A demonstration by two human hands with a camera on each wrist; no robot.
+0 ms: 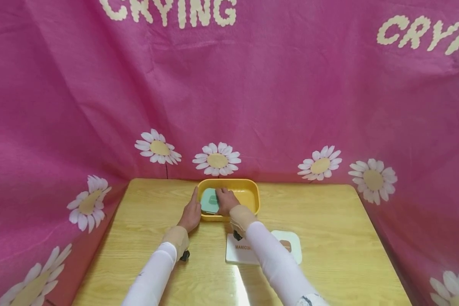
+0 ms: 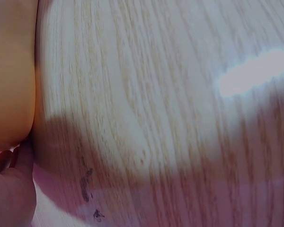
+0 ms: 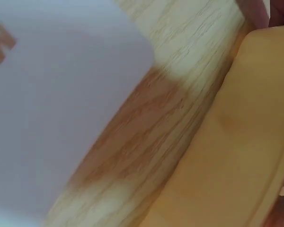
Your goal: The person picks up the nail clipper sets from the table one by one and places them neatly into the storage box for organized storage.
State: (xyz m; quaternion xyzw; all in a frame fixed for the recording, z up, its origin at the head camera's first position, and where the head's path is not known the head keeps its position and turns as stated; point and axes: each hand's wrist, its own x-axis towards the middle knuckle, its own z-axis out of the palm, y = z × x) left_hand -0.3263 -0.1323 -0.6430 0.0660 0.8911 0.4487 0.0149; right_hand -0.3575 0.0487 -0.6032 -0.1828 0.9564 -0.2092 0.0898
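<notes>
Item one, hands. I see my left hand (image 1: 191, 212) at the centre of the head view, lying flat with fingers straight against the outer left wall of the yellow tub (image 1: 252, 193), nothing clasped in it. In the left wrist view only the heel of that hand (image 2: 9, 189) shows at the lower left, beside the tub's wall (image 2: 12, 75). My right hand (image 1: 226, 201) reaches over the tub's near rim, its fingers curled over the pale green case (image 1: 209, 200); I cannot tell how firmly they pinch it. Both forearms wear white sleeves.

Item two, the pale green case. Flat, rounded corners, a darker green mark on its face. It sits inside the tub at its left end, tilted against the left wall.

Item three, nearby goods. A white box (image 1: 240, 250) printed with orange letters lies just below the tub, partly under my right forearm; a second pale green case (image 1: 292, 244) lies beside it to the right.

Item four, setting. Light wood table (image 1: 329, 238), glossy, with a glare patch. Pink cloth (image 1: 252, 93) with daisies and cream lettering hangs behind and at both sides.
</notes>
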